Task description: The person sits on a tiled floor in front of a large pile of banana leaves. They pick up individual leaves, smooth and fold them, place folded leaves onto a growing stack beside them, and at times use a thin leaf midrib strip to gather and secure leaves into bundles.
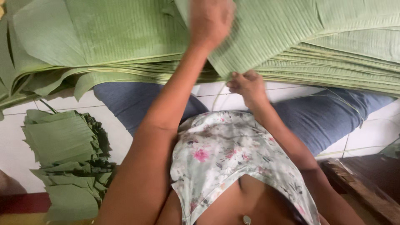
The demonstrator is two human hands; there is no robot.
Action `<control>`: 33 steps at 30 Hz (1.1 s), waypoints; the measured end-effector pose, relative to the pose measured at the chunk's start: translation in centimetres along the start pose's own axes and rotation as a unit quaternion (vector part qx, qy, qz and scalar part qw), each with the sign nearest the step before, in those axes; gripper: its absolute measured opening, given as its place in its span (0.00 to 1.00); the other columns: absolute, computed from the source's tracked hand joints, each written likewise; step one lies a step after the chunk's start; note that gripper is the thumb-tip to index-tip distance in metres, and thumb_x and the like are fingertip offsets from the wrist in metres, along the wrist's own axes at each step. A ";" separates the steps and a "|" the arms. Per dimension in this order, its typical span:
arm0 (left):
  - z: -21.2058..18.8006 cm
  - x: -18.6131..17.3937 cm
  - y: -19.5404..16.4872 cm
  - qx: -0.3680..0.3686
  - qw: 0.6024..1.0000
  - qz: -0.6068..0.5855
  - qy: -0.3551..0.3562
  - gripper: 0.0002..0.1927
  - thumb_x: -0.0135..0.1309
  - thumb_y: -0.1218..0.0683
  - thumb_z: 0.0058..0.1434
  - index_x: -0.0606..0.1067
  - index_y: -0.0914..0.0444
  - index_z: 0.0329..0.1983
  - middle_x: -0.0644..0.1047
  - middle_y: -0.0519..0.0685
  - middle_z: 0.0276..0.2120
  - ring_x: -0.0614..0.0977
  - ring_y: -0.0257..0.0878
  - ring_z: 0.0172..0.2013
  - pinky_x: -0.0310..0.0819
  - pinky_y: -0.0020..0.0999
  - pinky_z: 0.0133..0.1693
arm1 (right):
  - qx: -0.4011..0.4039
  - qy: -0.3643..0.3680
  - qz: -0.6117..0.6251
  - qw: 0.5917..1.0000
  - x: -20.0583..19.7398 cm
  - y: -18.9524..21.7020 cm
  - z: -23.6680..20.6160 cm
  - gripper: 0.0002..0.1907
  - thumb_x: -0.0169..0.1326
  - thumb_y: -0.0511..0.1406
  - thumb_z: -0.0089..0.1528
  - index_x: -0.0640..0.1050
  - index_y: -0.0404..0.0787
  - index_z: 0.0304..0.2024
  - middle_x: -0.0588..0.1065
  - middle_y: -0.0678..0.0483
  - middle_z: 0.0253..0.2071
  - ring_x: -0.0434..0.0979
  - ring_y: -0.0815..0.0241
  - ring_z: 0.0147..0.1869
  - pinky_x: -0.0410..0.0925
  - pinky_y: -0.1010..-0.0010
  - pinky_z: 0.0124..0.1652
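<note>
white floor tiles (pixel 12 137) with thin dark joints run under everything, and a dark wooden edge (pixel 362 183) shows at the lower right. the person sits on this floor in blue trousers (pixel 329 116) and a flowered top (pixel 225 154), legs spread under the work.

a thick stack of big green leaves (pixel 125 37) lies across the lap and fills the whole upper part of the view, its layered edges facing the person. there are no containers in view; the cut pieces sit loose in a pile of small green leaf pieces (pixel 62 141) on the tiles at the left, well apart from the hands.

the top leaf (pixel 266 29) of the stack is lifted at its near corner. the left hand (pixel 210 18) is up on this leaf near the top of the view; it is blurred, so how its fingers stand cannot be told. the right hand (pixel 248 85) is at the near edge of the stack, its fingers curled and pinching the leaf's lower edge.
</note>
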State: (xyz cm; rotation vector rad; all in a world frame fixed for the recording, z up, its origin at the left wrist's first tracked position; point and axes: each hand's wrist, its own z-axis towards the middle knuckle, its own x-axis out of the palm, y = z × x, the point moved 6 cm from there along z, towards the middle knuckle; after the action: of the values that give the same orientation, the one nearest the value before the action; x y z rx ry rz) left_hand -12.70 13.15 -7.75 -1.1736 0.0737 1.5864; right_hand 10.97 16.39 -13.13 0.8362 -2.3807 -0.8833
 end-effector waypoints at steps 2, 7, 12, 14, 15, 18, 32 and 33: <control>-1.1 2.4 -3.9 0.099 0.986 -0.046 0.123 0.22 0.58 0.52 0.58 0.76 0.60 0.56 0.74 0.59 0.52 0.73 0.60 0.53 0.67 0.56 0.53 | 0.018 0.026 0.008 0.999 0.9 -0.6 0.3 0.12 0.58 0.35 0.66 0.73 0.33 0.46 0.77 0.47 0.38 0.82 0.54 0.37 0.77 0.63 0.37; -2.9 4.5 -6.2 0.151 0.965 -0.008 0.212 0.23 0.58 0.50 0.60 0.75 0.55 0.60 0.66 0.56 0.64 0.64 0.54 0.65 0.58 0.58 0.63 | -0.050 0.118 0.057 0.990 -3.8 3.0 0.2 0.12 0.54 0.36 0.66 0.74 0.34 0.48 0.80 0.43 0.42 0.83 0.52 0.40 0.77 0.63 0.41; -3.4 4.3 -5.6 0.173 0.959 0.000 0.223 0.24 0.58 0.48 0.59 0.75 0.55 0.59 0.67 0.57 0.62 0.64 0.54 0.63 0.57 0.61 0.60 | -0.106 -0.028 0.076 0.991 -10.1 8.1 2.2 0.06 0.52 0.34 0.73 0.73 0.36 0.46 0.77 0.50 0.40 0.81 0.58 0.41 0.77 0.65 0.41; -3.5 4.7 -5.5 0.158 0.955 0.004 0.250 0.24 0.58 0.48 0.59 0.75 0.54 0.59 0.67 0.57 0.62 0.64 0.54 0.63 0.57 0.61 0.61 | -0.118 -0.051 0.071 0.989 -10.4 8.4 3.1 0.05 0.54 0.33 0.74 0.74 0.36 0.46 0.76 0.50 0.38 0.81 0.59 0.40 0.76 0.68 0.40; -3.6 4.9 -5.5 0.150 0.953 0.006 0.263 0.24 0.57 0.48 0.59 0.75 0.54 0.59 0.68 0.57 0.62 0.64 0.54 0.63 0.56 0.61 0.61 | -0.133 -0.067 0.068 0.987 -10.4 8.4 3.4 0.05 0.54 0.33 0.73 0.74 0.36 0.45 0.75 0.51 0.38 0.81 0.60 0.40 0.76 0.69 0.40; -3.7 5.2 -5.3 0.131 0.945 0.030 0.299 0.24 0.56 0.47 0.61 0.75 0.52 0.61 0.67 0.58 0.63 0.63 0.54 0.64 0.55 0.61 0.62 | -0.170 -0.090 0.074 0.979 -10.1 7.8 3.2 0.05 0.54 0.32 0.72 0.73 0.36 0.45 0.75 0.54 0.39 0.80 0.61 0.41 0.77 0.70 0.40; -3.5 3.8 -4.0 0.021 0.921 0.052 0.385 0.33 0.42 0.31 0.69 0.63 0.45 0.75 0.52 0.47 0.78 0.50 0.50 0.75 0.33 0.72 0.70 | -0.226 -0.043 0.330 0.915 -19.1 9.8 -11.2 0.07 0.51 0.36 0.80 0.72 0.37 0.53 0.76 0.54 0.37 0.75 0.70 0.34 0.70 0.83 0.35; -3.1 3.6 -3.9 0.032 0.932 0.052 0.358 0.34 0.43 0.32 0.69 0.63 0.44 0.76 0.53 0.47 0.77 0.50 0.50 0.77 0.33 0.73 0.70 | -0.228 -0.042 0.347 0.909 -20.0 10.0 -11.4 0.07 0.51 0.36 0.81 0.72 0.37 0.52 0.76 0.53 0.38 0.75 0.70 0.34 0.70 0.84 0.35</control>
State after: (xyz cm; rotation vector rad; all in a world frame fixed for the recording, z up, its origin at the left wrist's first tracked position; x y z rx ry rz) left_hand -7.40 15.41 -9.80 -1.6623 0.6662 1.1571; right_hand 28.13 31.28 -2.42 -0.2345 -2.1419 -1.0906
